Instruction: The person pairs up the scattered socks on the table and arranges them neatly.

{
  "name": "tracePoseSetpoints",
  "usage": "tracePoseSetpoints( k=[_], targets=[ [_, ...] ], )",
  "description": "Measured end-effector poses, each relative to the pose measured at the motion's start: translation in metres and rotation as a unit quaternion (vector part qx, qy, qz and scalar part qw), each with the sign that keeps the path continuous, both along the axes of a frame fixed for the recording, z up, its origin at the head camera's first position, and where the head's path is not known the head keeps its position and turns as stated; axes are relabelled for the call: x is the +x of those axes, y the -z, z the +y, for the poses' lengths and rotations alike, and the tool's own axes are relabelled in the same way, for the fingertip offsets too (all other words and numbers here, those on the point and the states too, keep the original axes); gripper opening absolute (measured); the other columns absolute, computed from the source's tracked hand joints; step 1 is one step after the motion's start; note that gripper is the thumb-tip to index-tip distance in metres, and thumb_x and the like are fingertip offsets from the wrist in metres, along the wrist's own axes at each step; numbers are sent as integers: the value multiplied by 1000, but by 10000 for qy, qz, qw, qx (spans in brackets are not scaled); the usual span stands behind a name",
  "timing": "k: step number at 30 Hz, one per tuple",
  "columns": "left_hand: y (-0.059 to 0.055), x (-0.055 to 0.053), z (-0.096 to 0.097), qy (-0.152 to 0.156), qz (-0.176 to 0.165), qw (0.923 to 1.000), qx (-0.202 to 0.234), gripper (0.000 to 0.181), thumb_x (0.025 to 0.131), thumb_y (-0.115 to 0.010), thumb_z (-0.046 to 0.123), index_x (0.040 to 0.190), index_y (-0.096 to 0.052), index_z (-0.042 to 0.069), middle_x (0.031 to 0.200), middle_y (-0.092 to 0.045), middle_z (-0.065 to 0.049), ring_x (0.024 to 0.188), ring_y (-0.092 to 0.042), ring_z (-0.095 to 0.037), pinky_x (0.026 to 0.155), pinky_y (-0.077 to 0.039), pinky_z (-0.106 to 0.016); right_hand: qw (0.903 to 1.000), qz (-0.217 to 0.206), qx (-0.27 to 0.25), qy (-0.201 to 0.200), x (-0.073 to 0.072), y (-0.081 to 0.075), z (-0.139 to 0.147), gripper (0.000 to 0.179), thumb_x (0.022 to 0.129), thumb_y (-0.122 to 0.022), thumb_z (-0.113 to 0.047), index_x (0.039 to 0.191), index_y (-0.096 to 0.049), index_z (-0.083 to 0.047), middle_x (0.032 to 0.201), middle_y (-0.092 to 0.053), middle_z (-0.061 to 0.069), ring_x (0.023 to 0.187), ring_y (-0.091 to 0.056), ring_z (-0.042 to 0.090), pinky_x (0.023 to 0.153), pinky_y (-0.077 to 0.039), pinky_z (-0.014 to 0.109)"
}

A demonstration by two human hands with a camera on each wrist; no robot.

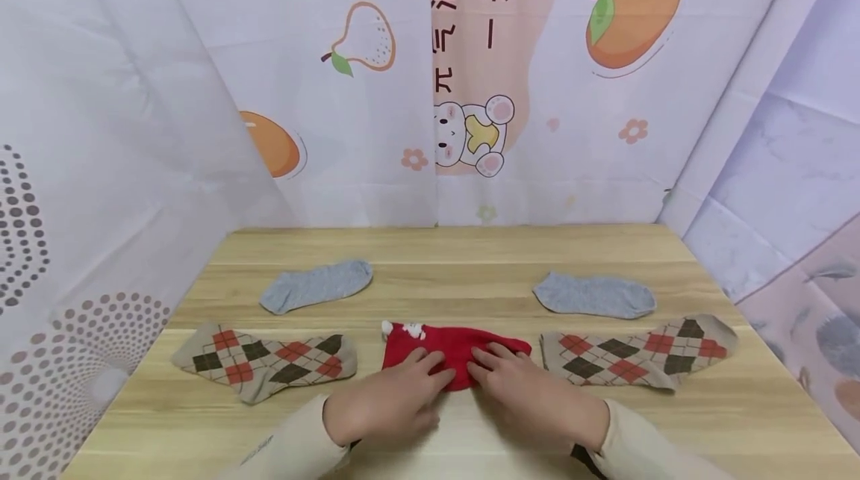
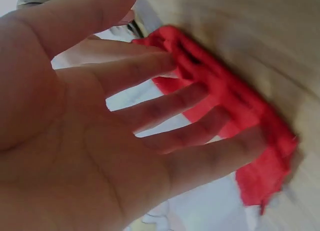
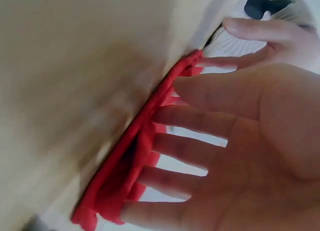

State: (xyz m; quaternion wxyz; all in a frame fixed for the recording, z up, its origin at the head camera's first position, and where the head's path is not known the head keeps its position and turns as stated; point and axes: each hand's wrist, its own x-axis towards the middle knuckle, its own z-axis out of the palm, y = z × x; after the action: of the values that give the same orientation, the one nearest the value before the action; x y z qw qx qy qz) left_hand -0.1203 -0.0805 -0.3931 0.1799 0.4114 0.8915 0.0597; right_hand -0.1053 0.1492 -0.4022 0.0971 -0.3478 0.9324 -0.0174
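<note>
- Pale sleeves (image 1: 289, 444) are closest in the head view, coming up from the bottom, one on each side.
- Past them, the left hand (image 1: 393, 401) and the right hand (image 1: 524, 394) reach in over the wooden worktop (image 1: 463, 242).
- A red cloth (image 1: 446, 349), maybe a sock, lies on the worktop in the middle, right under the fingers. Its long way goes from left to right, and its white bits are at the left end.
- It sits just ahead of both hands and between them. Both touch its near side, so I can't pick a nearer one.
- One checked sock (image 1: 269, 360) lies to its left, and another checked sock (image 1: 638, 354) to its right. Farther back are a gray sock (image 1: 316, 287) on the left and one more gray sock (image 1: 594, 295) on the right.
- Left wrist view: the left grip is loose. The fingers are long and spread, with their tips on the red cloth, not curled round it.
- Right wrist view: the right grip is loose too. Its fingers are nearly straight, with tips at the cloth's edge, and they pinch nothing.
</note>
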Motion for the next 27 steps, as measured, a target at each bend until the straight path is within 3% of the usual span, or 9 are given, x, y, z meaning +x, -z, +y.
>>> tracePoseSetpoints(
  k=[4,9,12,16,21,27],
  targets=[
    [5,-22,0,-181,90,9998,1,63,95,-66,37,149,-45,12,156,-37,-12,143,-32,-38,110,-38,-47,9992,-47,-375,107,-31,3,1,39,97,-63,-16,133,-61,-2,141,-55,19,133,-47,38,103,-44,52],
    [9,-61,10,-330,143,9992,-199,72,94,-65,44,154,-37,13,160,-30,-11,147,-27,-36,111,-36,-49,9979,-81,-572,293,-73,4,5,33,96,-63,-11,129,-64,-3,137,-58,16,131,-51,33,104,-44,48],
    [13,-89,18,-325,194,9988,-294,73,94,-64,46,153,-36,14,159,-30,-9,146,-27,-31,111,-37,-45,9978,115,-613,218,-99,6,7,27,94,-65,-5,120,-68,-5,126,-65,11,120,-59,27,100,-48,44],
    [15,-120,30,-292,191,9987,-379,72,93,-65,47,150,-39,13,151,-36,-7,140,-34,-26,109,-39,-41,9968,72,-787,146,-126,8,11,20,90,-66,2,109,-69,-2,108,-69,9,102,-64,24,93,-51,42],
    [14,-143,37,-397,-12,9985,-372,72,92,-65,47,149,-39,12,149,-36,-7,137,-35,-26,108,-40,-44,9947,-82,-994,261,-150,6,14,11,88,-64,4,94,-69,-3,83,-62,2,74,-53,18,76,-48,35],
    [10,-157,42,-536,15,9982,-270,73,91,-67,44,149,-39,11,149,-37,-7,136,-37,-26,108,-41,-45,9930,-112,-1085,463,-170,1,14,13,88,-60,5,89,-69,-4,76,-57,1,70,-47,17,72,-42,34]
  ],
)
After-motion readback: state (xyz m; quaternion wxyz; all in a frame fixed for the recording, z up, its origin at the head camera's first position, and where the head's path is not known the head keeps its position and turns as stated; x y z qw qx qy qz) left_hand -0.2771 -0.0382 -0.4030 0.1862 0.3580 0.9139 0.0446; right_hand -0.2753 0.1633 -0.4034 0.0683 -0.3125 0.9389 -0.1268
